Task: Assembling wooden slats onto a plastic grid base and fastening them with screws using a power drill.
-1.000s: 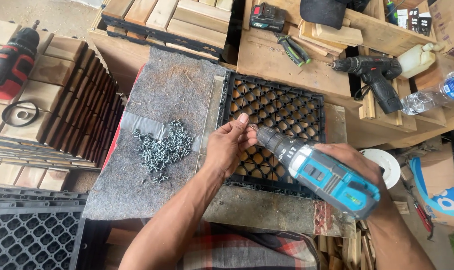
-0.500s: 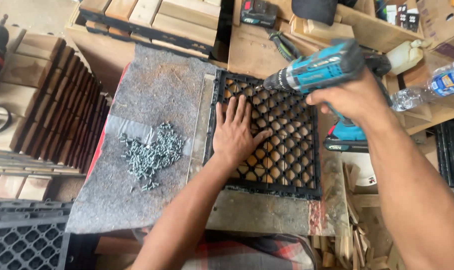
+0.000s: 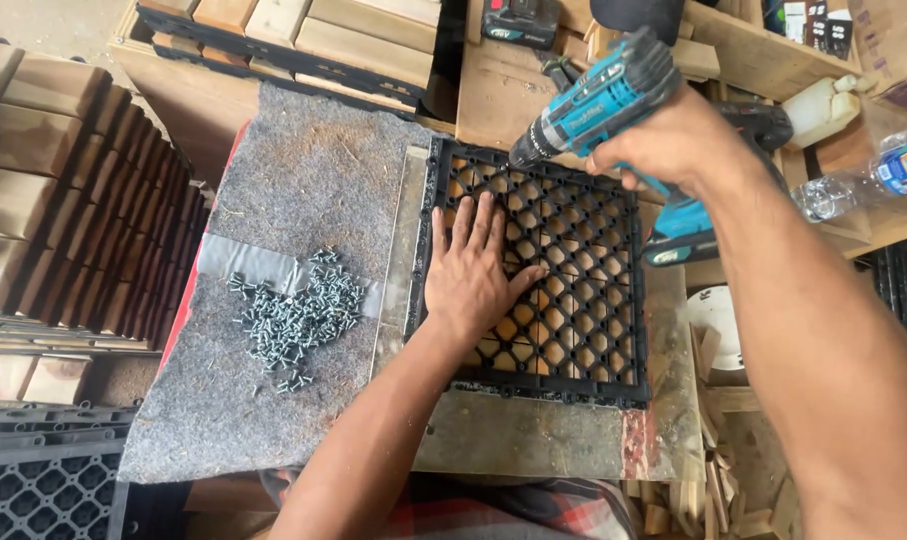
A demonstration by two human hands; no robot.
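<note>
A black plastic grid tile [image 3: 583,300] lies on wooden slats on the workbench. My left hand [image 3: 471,275] presses flat on the tile's left half, fingers spread and pointing away from me. My right hand [image 3: 663,140] grips a teal cordless drill [image 3: 598,105], its bit angled down to the tile's far left part, just beyond my left fingertips. A heap of small grey screws [image 3: 298,320] rests on the grey felt mat [image 3: 303,180] to the left of the tile.
Rows of wooden slats [image 3: 73,210] stack at the left, and more wood blocks [image 3: 303,30] lie at the far edge. Black grid tiles [image 3: 43,480] pile at bottom left. A plastic water bottle [image 3: 873,175] and a white jug [image 3: 823,105] sit at right.
My left hand went from holding a screw at the drill tip to lying flat on the tile. My right hand swung the drill up and over to the tile's far edge, bit pointing down.
</note>
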